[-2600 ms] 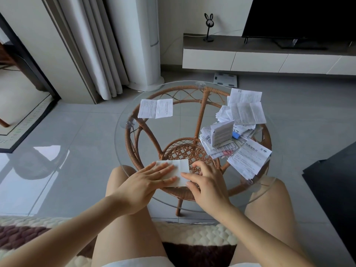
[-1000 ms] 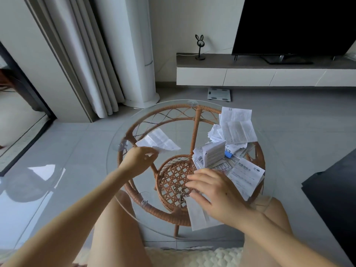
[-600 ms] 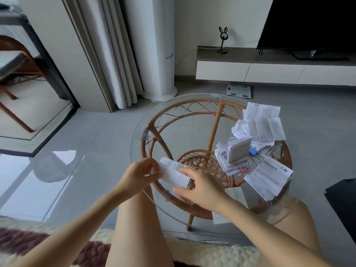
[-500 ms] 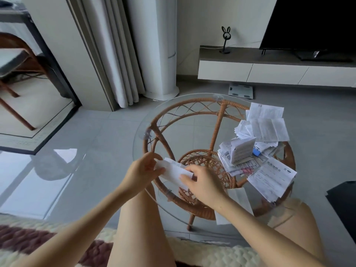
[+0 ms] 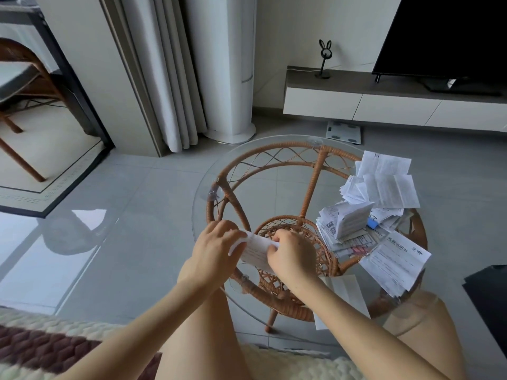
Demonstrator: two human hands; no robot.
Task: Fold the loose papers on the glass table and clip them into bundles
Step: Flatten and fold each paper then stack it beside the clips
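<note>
A white printed paper [image 5: 256, 251] is held between both hands just above the near left part of the round glass table [image 5: 208, 171]. My left hand [image 5: 215, 246] grips its left end and my right hand [image 5: 292, 255] pinches its right end, fingers curled. A folded white paper [image 5: 347, 296] lies flat on the glass beside my right forearm. On the right side of the table sits a pile of loose papers [image 5: 384, 193], with a small blue clip [image 5: 372, 222] showing among them and a larger printed sheet [image 5: 395, 260] at the near right.
The glass top rests on a rattan frame [image 5: 315, 176]. My bare knees are under the table's near edge. A low TV cabinet [image 5: 384, 102] with a dark screen stands behind, a white column and curtains at the back left, and a woolly rug [image 5: 41, 344] lies at my feet.
My left hand fetched a paper from the far left of the table and brought it near. My right hand left the folded paper on the glass and took the new paper's other end.
</note>
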